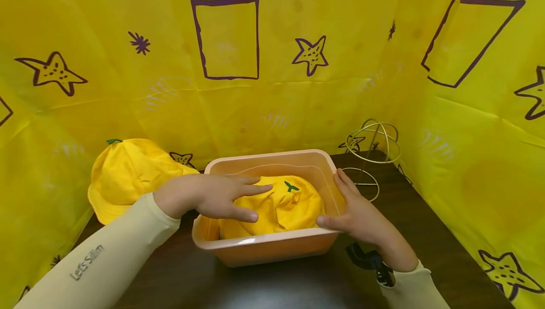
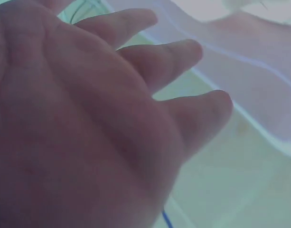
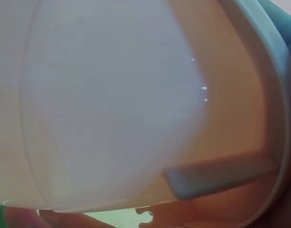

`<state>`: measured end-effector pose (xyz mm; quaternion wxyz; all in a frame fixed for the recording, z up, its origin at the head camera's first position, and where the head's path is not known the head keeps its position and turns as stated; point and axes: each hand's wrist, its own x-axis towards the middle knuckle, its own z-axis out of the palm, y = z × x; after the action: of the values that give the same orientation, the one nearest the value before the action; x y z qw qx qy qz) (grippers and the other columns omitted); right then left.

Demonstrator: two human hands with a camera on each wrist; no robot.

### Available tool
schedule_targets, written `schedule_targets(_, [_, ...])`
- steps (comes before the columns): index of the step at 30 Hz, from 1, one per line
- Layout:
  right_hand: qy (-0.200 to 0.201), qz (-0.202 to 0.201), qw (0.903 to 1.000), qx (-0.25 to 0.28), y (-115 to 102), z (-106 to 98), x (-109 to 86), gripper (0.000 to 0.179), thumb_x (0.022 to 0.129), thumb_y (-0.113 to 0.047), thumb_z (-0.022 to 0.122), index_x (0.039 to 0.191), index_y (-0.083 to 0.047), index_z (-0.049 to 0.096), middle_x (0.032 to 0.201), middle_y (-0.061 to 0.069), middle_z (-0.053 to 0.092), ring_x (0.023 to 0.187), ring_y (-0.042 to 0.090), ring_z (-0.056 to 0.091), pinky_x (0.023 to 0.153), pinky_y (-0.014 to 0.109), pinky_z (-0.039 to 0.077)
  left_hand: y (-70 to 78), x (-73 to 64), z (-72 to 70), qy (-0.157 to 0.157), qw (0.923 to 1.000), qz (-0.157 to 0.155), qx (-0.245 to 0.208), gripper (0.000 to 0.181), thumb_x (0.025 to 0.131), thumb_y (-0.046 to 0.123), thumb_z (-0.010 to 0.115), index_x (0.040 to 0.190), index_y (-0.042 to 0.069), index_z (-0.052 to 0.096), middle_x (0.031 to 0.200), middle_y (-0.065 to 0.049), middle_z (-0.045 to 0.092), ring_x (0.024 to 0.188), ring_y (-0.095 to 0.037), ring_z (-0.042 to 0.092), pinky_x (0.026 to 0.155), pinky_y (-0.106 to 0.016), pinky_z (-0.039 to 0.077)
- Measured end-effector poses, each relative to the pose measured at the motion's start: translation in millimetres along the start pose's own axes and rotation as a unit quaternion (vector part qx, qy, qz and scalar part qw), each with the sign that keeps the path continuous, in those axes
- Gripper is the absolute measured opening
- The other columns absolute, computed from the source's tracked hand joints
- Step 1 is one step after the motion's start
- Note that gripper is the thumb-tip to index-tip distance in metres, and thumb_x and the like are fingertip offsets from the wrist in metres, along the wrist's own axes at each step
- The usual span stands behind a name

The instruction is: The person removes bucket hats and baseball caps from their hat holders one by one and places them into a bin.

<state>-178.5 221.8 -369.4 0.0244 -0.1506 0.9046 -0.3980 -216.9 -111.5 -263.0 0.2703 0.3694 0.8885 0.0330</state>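
Observation:
A peach plastic bin (image 1: 276, 249) stands on a dark table, tilted as far as I can judge. Inside lies a yellow cap (image 1: 300, 207) with a green sprout on its crown. My left hand (image 1: 219, 198) reaches over the bin's left end, fingers spread and straight above the cap; whether they touch it, I cannot tell. In the left wrist view, the palm of that hand (image 2: 88, 123) fills much of the picture. With its thumb inside and fingers along the rim, my right hand (image 1: 355, 214) grips the bin's right end. The bin's wall (image 3: 117, 95) fills the right wrist view.
Left of the bin sits a second yellow cap (image 1: 127, 174) with a green sprout on top. A wire stand (image 1: 385, 141) with rings is at the back right. Yellow patterned sheets (image 1: 272, 110) enclose the dark tabletop (image 1: 430, 247) at the back and sides.

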Motion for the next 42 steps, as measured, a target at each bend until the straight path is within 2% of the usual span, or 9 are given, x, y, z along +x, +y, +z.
schedule_targets(3, [0.0,0.001,1.0,-0.001,0.4,-0.5,-1.2,0.117,0.078,-0.05,0.082,0.158,0.0,0.014,0.165,0.012,0.0,0.143,0.047,0.016,0.107,0.067,0.021,-8.4,-16.8,-0.4,0.051,0.9982,0.03,0.003,0.079,0.095,0.065,0.05,0.16,0.031,0.023,0.164,-0.008,0.014,0.148,-0.034,0.014,0.113,-0.06,0.016])
schedule_targets(6, [0.002,-0.001,1.0,-0.003,0.8,-0.6,-1.9,0.117,0.078,-0.052,0.081,0.158,0.0,0.014,0.165,0.012,0.0,0.143,0.048,0.016,0.107,0.067,0.021,-19.1,-35.5,2.0,0.131,0.9903,0.037,0.03,0.084,0.092,0.069,0.05,0.16,0.029,0.022,0.164,-0.01,0.014,0.147,-0.039,0.011,0.111,-0.066,0.01])
schedule_targets(11, [0.001,-0.004,1.0,0.005,2.2,0.6,-1.9,0.117,0.078,-0.052,0.081,0.158,-0.001,0.014,0.166,0.011,0.0,0.144,0.046,0.014,0.107,0.068,0.019,-45.3,-71.0,5.2,0.245,0.9671,-0.015,0.068,0.088,0.088,0.065,0.062,0.159,0.028,0.027,0.164,-0.014,0.013,0.145,-0.048,0.01,0.107,-0.071,0.009])
schedule_targets(15, [0.001,-0.004,0.9999,0.012,2.9,1.6,-1.3,0.117,0.078,-0.052,0.081,0.159,-0.001,0.014,0.166,0.01,0.0,0.145,0.046,0.013,0.108,0.068,0.018,-78.8,-99.6,5.9,0.289,0.9517,-0.068,0.08,0.099,0.08,0.057,0.077,0.16,0.028,0.026,0.165,-0.015,0.002,0.144,-0.053,0.004,0.103,-0.076,0.01])
schedule_targets(18, [0.0,-0.001,0.9999,0.014,2.8,1.9,-1.0,0.117,0.077,-0.052,0.082,0.159,-0.001,0.014,0.166,0.01,0.0,0.145,0.047,0.012,0.108,0.068,0.018,-105.2,-119.5,6.6,0.302,0.9468,-0.095,0.061,0.106,0.076,0.05,0.084,0.16,0.028,0.023,0.165,-0.013,-0.004,0.144,-0.052,0.0,0.101,-0.078,0.007])
schedule_targets(22, [0.0,0.0,0.9999,0.016,2.5,2.0,-0.9,0.118,0.077,-0.052,0.082,0.159,-0.002,0.014,0.166,0.01,-0.001,0.145,0.047,0.012,0.108,0.068,0.018,-134.4,-140.6,7.8,0.316,0.9434,-0.099,0.01,0.11,0.074,0.034,0.089,0.161,0.026,0.022,0.165,-0.012,-0.008,0.144,-0.052,-0.001,0.097,-0.078,0.017])
schedule_targets(26, [0.0,-0.001,0.9999,0.015,2.5,1.9,-1.1,0.118,0.077,-0.051,0.082,0.159,-0.001,0.013,0.166,0.011,-0.001,0.144,0.047,0.012,0.108,0.068,0.018,-156.8,-152.2,8.8,0.319,0.9414,-0.106,-0.025,0.109,0.076,0.028,0.088,0.161,0.024,0.021,0.164,-0.012,-0.012,0.139,-0.06,0.006,0.088,-0.077,0.029])
schedule_targets(34, [0.001,-0.001,1.0,0.01,1.8,1.7,-1.5,0.117,0.078,-0.051,0.082,0.159,-0.001,0.014,0.166,0.011,-0.001,0.144,0.047,0.013,0.108,0.068,0.018,-184.5,-156.5,11.1,0.29,0.9445,-0.131,-0.08,0.099,0.085,0.029,0.081,0.161,0.028,0.018,0.165,-0.011,-0.009,0.138,-0.062,0.007,0.089,-0.077,0.024])
schedule_targets(42, [0.002,0.002,1.0,0.008,-0.8,0.7,-2.1,0.118,0.077,-0.052,0.082,0.159,-0.001,0.014,0.166,0.01,0.0,0.144,0.047,0.013,0.108,0.068,0.018,-197.8,-152.6,13.1,0.273,0.9498,-0.141,-0.056,0.086,0.087,0.038,0.078,0.158,0.019,0.032,0.163,-0.021,0.012,0.127,-0.063,0.031,0.087,-0.072,0.033])
